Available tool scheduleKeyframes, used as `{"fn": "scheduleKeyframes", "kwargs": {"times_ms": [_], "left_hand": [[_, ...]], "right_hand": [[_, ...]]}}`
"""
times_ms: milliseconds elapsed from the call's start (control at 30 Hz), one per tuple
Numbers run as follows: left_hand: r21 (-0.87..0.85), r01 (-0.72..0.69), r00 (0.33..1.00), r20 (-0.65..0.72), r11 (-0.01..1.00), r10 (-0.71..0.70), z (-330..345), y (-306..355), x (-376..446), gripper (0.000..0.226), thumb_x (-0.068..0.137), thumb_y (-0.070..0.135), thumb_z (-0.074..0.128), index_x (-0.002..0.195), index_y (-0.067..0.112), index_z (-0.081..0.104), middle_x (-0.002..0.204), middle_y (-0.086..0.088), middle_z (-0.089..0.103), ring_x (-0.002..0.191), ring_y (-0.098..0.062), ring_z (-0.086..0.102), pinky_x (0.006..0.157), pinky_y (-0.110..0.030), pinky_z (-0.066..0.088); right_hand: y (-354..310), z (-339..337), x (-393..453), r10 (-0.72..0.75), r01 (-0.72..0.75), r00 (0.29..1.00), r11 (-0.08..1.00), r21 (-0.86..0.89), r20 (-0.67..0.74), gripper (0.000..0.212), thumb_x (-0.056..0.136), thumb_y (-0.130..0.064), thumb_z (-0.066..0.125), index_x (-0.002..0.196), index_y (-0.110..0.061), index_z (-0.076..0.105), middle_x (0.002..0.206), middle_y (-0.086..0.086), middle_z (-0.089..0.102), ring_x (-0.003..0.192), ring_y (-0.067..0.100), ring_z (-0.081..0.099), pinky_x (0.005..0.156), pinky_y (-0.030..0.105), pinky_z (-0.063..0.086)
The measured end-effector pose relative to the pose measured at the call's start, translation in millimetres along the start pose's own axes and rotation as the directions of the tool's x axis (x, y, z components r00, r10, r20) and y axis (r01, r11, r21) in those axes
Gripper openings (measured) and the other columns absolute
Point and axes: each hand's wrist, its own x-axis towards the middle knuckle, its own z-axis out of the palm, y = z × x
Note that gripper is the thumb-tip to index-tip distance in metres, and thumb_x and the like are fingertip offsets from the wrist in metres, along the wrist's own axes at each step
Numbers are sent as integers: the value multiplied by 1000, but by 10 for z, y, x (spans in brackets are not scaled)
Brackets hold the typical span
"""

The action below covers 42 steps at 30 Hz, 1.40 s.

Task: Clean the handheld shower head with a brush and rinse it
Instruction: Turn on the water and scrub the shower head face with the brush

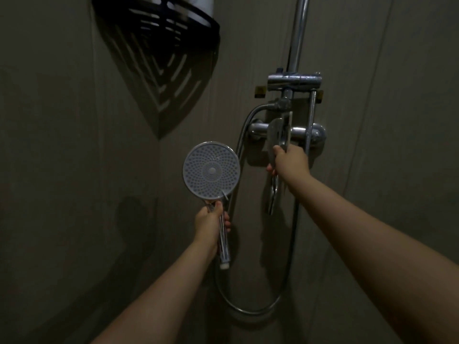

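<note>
The handheld shower head (211,170) is round, with a pale nozzle face turned toward me, and stands upright in the middle of the view. My left hand (210,223) is closed around its chrome handle just below the face. A metal hose (250,310) loops from the handle's end down and back up to the mixer. My right hand (289,161) grips the chrome mixer lever (274,131) of the wall tap to the right of the shower head. No brush is in view, and no water comes out.
A black slotted corner shelf (159,58) hangs at the upper left with a white container (201,6) on it. A chrome riser pipe (299,33) and its bracket (294,79) run up the wall above the tap. Grey wall panels surround everything.
</note>
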Motion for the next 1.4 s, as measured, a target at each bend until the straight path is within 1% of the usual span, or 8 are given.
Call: {"fn": "scheduleKeyframes", "kwargs": {"times_ms": [167,300,400,467,733,867,1233,1400], "left_hand": [[3,-7,1000,6,1000,7,-84,-36,-10,23,97,20,43,75,13,47,61,-5,46,39,-7,46,41,-18,41],[3,-1,1000,20,1000,1,-134,-43,-6,23,97,20,43,75,13,46,61,-4,45,51,-14,43,43,-20,41],[-2,7,1000,19,1000,-7,-156,-52,-9,23,97,21,43,75,14,46,60,-4,45,51,-13,43,46,-22,40],[3,15,1000,20,1000,-15,-175,-64,-5,22,97,21,44,76,14,46,61,-4,45,51,-13,43,46,-22,40],[23,24,999,21,999,-25,-229,-84,-15,22,96,22,45,76,13,48,62,-5,46,51,-15,44,50,-26,41],[35,25,999,22,999,-26,-246,-82,-57,21,96,22,45,78,13,49,64,-5,47,52,-16,45,52,-26,41],[60,37,999,19,997,-39,-349,-53,-101,20,96,22,45,79,13,51,66,-5,49,55,-16,46,56,-29,43],[74,19,1000,10,997,-20,-377,-46,-130,18,96,21,44,81,13,50,67,-5,49,56,-15,46,54,-26,41]], "right_hand": [[2,12,15,21,-21,1000,1000,-2,-10,27,98,-26,41,108,-6,58,64,5,59,57,14,59,59,26,50],[-17,0,-10,25,-25,1000,1000,8,9,28,98,-26,41,111,-7,57,66,4,60,61,14,60,74,33,56],[-33,-5,-20,26,-26,1000,999,-37,3,30,98,-28,40,111,-7,56,64,5,60,58,12,58,57,24,50],[-38,-4,-23,26,-25,1000,998,-49,9,31,98,-28,39,113,-6,56,64,5,60,57,11,57,53,22,46],[-69,-4,-9,60,-60,998,998,-20,20,40,98,-29,40,127,-3,49,66,6,61,57,12,59,52,23,46],[-63,-5,-37,46,-47,998,999,25,31,40,98,-27,40,128,-3,47,67,7,59,58,13,58,57,25,49],[6,-12,-59,11,-18,997,995,96,72,40,99,-27,38,133,-5,44,74,6,57,57,11,56,42,13,43],[-1,-10,-58,8,-17,996,994,110,84,39,99,-26,38,132,-7,43,74,5,57,61,11,56,50,18,44]]}}
